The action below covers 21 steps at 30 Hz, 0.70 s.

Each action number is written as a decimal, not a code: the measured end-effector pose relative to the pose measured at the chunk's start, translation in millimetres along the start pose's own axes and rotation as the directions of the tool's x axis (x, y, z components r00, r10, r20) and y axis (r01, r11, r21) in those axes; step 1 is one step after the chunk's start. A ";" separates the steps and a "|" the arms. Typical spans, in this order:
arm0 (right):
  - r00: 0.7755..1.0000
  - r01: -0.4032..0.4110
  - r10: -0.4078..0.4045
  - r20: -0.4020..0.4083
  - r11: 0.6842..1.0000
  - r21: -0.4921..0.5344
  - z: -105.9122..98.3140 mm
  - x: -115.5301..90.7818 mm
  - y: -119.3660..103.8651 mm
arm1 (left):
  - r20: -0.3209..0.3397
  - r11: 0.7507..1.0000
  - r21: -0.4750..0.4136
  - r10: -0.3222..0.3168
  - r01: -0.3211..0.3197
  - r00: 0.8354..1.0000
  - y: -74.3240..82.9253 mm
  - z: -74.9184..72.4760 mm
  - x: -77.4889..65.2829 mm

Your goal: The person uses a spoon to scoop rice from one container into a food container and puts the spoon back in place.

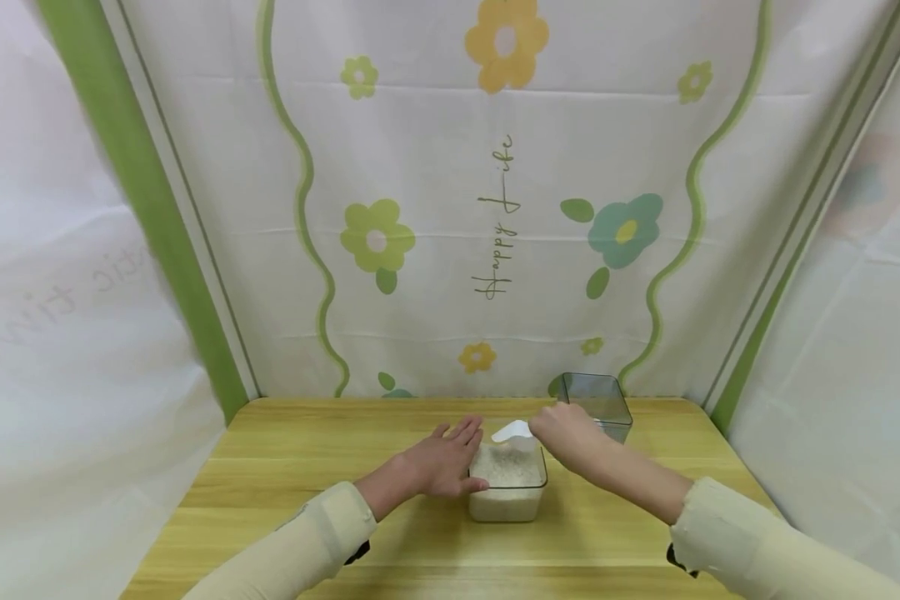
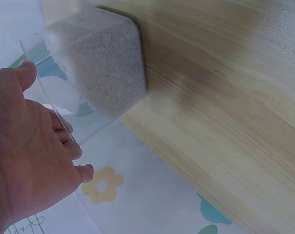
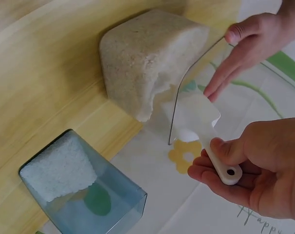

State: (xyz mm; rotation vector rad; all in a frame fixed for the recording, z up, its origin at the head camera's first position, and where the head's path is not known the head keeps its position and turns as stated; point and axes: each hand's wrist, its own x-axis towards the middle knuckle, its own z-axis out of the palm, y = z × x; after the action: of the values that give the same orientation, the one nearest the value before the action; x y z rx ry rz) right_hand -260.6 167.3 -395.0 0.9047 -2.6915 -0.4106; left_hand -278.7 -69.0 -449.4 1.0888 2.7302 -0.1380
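A clear square container (image 1: 504, 505) of white rice grains (image 3: 133, 58) stands on the table. My left hand (image 1: 446, 463) rests on its left rim, fingers fairly straight, thumb at the near corner; the left wrist view shows this hand (image 2: 35, 146) along the clear wall. My right hand (image 1: 567, 433) pinches the handle of a white scoop (image 3: 193, 114) between thumb and fingers. The scoop's bowl is at the container's mouth, above the rice; what it holds is hidden. Behind my right hand stands a bluish clear container (image 1: 600, 400) with some rice in its bottom.
The wooden table (image 1: 285, 467) carries both containers. A white flowered curtain (image 1: 435, 250) hangs behind the table's far edge, with more white cloth at left and right. The bluish container stands near that far edge, to the right.
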 end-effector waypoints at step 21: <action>0.995 -0.022 0.014 0.095 0.996 0.090 18.7 25.0 -14.5 | 0.002 0.997 0.080 -0.004 0.004 1.000 0.4 1.9 2.3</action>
State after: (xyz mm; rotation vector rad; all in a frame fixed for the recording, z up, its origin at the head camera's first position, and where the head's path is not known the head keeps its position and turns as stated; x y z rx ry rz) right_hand -278.3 144.2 -413.2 0.9064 -2.8232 -0.3376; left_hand -279.8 -67.4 -451.7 1.1028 2.7463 -0.2509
